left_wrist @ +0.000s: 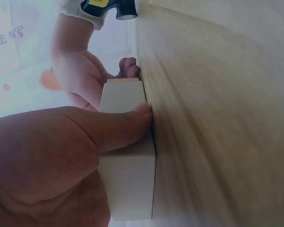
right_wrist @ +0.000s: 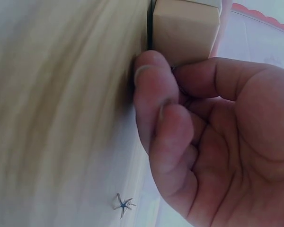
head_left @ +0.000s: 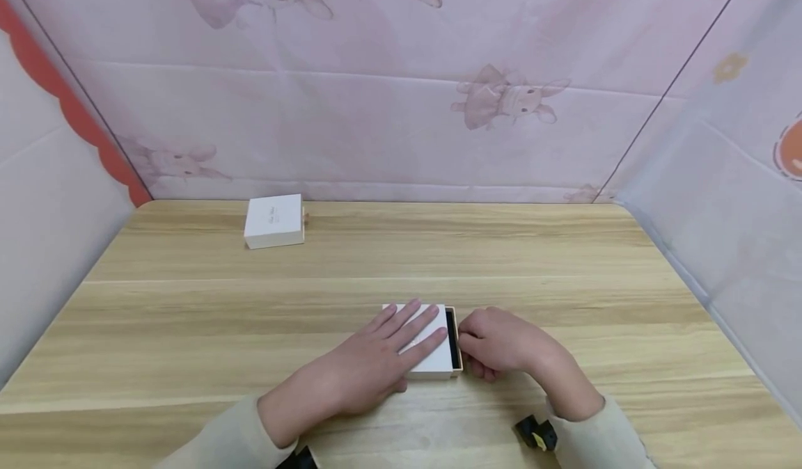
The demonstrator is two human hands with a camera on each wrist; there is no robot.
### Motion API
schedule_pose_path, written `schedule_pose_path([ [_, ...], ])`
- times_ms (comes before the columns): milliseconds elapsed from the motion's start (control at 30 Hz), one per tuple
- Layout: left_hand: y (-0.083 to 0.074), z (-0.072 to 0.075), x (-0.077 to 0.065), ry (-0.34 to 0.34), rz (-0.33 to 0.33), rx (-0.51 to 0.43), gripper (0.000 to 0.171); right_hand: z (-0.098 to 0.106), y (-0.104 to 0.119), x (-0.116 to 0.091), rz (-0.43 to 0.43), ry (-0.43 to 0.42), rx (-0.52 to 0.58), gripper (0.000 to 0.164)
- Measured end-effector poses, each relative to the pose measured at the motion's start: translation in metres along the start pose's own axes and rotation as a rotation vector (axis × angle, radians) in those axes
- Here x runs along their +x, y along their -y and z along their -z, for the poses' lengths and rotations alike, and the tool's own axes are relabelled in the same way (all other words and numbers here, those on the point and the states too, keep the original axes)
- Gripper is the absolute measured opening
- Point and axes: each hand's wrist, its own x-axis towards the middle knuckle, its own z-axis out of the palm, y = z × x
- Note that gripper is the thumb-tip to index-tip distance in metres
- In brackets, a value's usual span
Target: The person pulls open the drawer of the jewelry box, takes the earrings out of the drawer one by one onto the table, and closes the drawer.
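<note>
A white slide-out box point(head_left: 432, 366) lies on the table with its inner tray point(head_left: 459, 360) a little way out at the right, baring a black insert point(head_left: 453, 344). My left hand point(head_left: 370, 368) lies over the top, fingers straight and spread. In the left wrist view its thumb point(left_wrist: 118, 130) presses along the box's near side. At the tray's right end my right hand point(head_left: 501, 340) has curled fingers, thumb and index pinching there. The right wrist view shows their tips against the tan tray end point(right_wrist: 184, 33); the exact pinched part is hidden.
A second white box point(head_left: 273, 220) with faint lettering stands at the back left. A small silver star-shaped item point(right_wrist: 124, 205) with a blue centre appears low in the right wrist view. Printed fabric walls point(head_left: 376, 128) enclose the table's back and sides.
</note>
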Motion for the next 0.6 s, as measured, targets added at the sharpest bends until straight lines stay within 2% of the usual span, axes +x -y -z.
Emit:
schedule_pose_path([
  [433, -0.0005, -0.0011, -0.0005, -0.001, 0.0, -0.007, 0.084, -0.0028, 0.0008, 0.0013, 0.014, -0.018, -0.047, 0.034],
  [600, 0.0, 0.0008, -0.001, -0.022, -0.012, -0.01, 0.083, -0.0022, 0.0022, 0.0011, 0.015, -0.024, -0.062, 0.034],
])
